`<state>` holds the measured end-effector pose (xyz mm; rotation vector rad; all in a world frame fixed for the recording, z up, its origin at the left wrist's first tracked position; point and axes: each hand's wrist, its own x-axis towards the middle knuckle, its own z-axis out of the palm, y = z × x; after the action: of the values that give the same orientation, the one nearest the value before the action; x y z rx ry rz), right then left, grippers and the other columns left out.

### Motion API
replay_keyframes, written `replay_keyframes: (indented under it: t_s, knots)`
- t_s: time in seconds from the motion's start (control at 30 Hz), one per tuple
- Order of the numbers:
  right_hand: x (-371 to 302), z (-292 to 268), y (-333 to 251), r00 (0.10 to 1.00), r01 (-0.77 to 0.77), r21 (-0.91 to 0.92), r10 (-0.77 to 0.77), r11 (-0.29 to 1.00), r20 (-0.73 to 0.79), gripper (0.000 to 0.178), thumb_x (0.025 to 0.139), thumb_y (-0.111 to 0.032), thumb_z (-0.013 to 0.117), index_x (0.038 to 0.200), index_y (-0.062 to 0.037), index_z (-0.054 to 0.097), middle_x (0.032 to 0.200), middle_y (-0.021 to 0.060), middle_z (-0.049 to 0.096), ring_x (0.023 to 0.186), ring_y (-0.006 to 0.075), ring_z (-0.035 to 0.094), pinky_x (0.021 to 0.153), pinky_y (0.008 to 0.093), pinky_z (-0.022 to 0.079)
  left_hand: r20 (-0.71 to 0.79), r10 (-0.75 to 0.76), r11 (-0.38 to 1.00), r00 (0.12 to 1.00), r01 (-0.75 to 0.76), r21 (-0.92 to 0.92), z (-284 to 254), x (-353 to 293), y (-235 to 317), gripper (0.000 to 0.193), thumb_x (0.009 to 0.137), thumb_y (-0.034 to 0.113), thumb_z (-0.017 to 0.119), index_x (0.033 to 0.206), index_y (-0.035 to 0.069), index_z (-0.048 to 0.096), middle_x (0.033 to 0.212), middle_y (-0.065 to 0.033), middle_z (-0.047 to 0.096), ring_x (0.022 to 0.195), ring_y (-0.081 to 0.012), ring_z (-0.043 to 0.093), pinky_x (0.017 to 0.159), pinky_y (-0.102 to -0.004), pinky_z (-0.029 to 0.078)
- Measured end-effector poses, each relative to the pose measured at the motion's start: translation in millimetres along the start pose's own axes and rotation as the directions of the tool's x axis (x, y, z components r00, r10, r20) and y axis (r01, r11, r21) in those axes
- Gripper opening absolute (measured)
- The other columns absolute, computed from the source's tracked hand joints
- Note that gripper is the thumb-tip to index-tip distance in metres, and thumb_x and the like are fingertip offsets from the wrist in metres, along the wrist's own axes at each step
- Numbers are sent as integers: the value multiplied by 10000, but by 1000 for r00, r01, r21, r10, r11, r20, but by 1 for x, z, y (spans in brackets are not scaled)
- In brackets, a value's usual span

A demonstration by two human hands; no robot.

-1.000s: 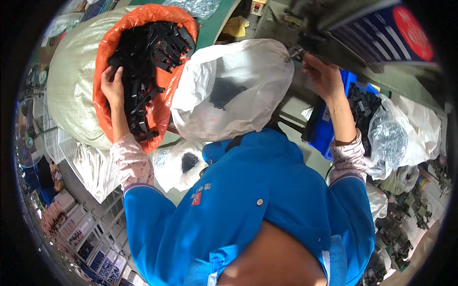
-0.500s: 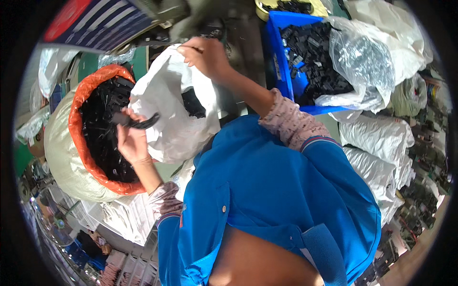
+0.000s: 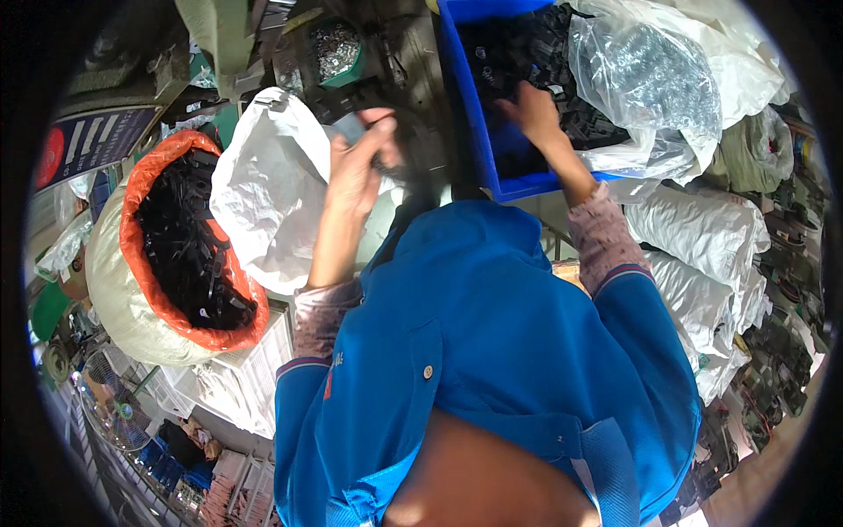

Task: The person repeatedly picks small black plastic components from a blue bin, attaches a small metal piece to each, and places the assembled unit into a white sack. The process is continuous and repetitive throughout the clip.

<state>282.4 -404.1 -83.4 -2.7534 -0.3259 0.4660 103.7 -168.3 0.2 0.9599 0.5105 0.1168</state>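
Observation:
My left hand [image 3: 351, 171] is raised in front of the white sack [image 3: 263, 189], fingers closed around a small part with a flat grey face [image 3: 349, 128]. Motion blurs that part, and its exact kind does not show. At the right, my right hand [image 3: 537, 116] reaches into the blue bin [image 3: 479, 145], thumb apart from the fingers, over black plastic pieces [image 3: 593, 119]. Its fingertips are partly hidden, and I see nothing held in them. On the left, the sack with an orange rim [image 3: 132, 211] is filled with black plastic parts [image 3: 180, 241].
Clear plastic and white bags [image 3: 645, 83] hang over the bin's right side. A green tray [image 3: 341, 61] of small shiny metal pieces sits at the far middle. Full white sacks [image 3: 694, 228] are stacked at right. White baskets [image 3: 233, 386] stand at lower left.
My left hand has moved right and up from the orange-rimmed sack; the curved black piece no longer shows clearly. My right hand has left the white sack's rim and gone right into the blue bin.

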Motion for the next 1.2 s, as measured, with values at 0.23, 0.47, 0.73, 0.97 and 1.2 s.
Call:
replay_keyframes:
  t_s: [0.23, 0.47, 0.73, 0.97, 1.2]
  knots:
    - [-4, 2, 8, 992, -37, 250, 6, 968, 125, 476, 765, -171, 751, 1141, 3, 515, 1024, 251, 653, 953, 373, 663, 775, 434, 557, 112, 12, 995, 994, -23, 102, 51, 16, -26, 201, 839, 25, 696, 1024, -27, 637, 775, -67, 663, 629, -115, 602, 573, -238, 461]
    - [-57, -68, -28, 931, -90, 966, -323, 243, 168, 430, 868, -122, 689, 1254, -6, 540, 1065, 136, 657, 912, 185, 660, 753, 302, 552, 96, 0, 990, 995, -14, 143, 78, 17, -44, 298, 831, 58, 733, 1091, -32, 618, 935, -97, 686, 794, -172, 677, 650, -275, 565]
    - [13, -66, 10, 883, 459, 419, -455, 784, -116, 212, 894, -107, 629, 1076, -5, 668, 929, 137, 700, 810, 237, 693, 702, 354, 558, 40, 172, 985, 984, -172, -19, 79, 25, -13, 285, 833, -20, 702, 1108, -25, 625, 917, -116, 690, 749, -176, 667, 627, -279, 537]
    - [22, 29, 42, 858, 512, -218, -480, 831, 182, 128, 787, -33, 596, 907, -47, 641, 887, 236, 664, 878, 427, 643, 733, 484, 538, 5, 302, 938, 953, -298, 176, 48, 15, -10, 331, 766, 9, 780, 1079, 11, 672, 821, 17, 626, 689, -58, 577, 625, -211, 466]
    - [-7, -56, -3, 895, 226, 646, -417, 729, 157, 143, 854, -79, 668, 983, -21, 650, 868, 103, 698, 791, 193, 678, 679, 315, 546, 67, 335, 902, 940, -341, 267, 35, 6, -1, 349, 748, 38, 806, 1074, 42, 682, 904, 2, 669, 788, -63, 603, 724, -219, 497]
